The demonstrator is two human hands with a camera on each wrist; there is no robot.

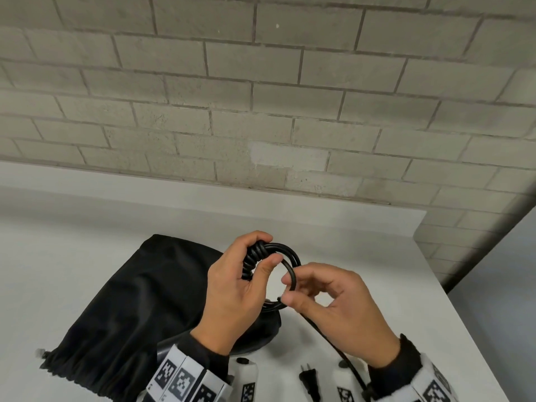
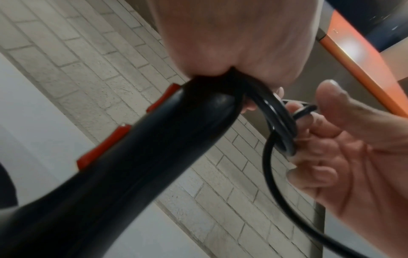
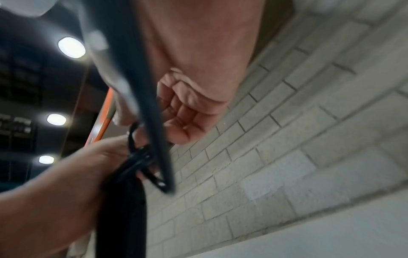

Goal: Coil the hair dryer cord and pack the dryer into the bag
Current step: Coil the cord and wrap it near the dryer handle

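Left hand (image 1: 232,288) is wrapped tight around the coiled black rubber cord (image 1: 285,253), right hand (image 1: 333,303) pinching a loose strand, all held above the black drawstring fabric bag (image 1: 130,300) on the white table (image 1: 348,242).

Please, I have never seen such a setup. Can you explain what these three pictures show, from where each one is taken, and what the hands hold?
No machine here: a person wears three cameras, one on the head and one on each wrist; the patterned bands are on the wrists. The head view looks down at a white table by a brick wall. On it lies a black bag, and near the front edge the plug. The left hand holds the coiled cord and the dryer, whose handle fills the left wrist view. The right hand pinches the loose cord, winding it. The right wrist view is blurred.
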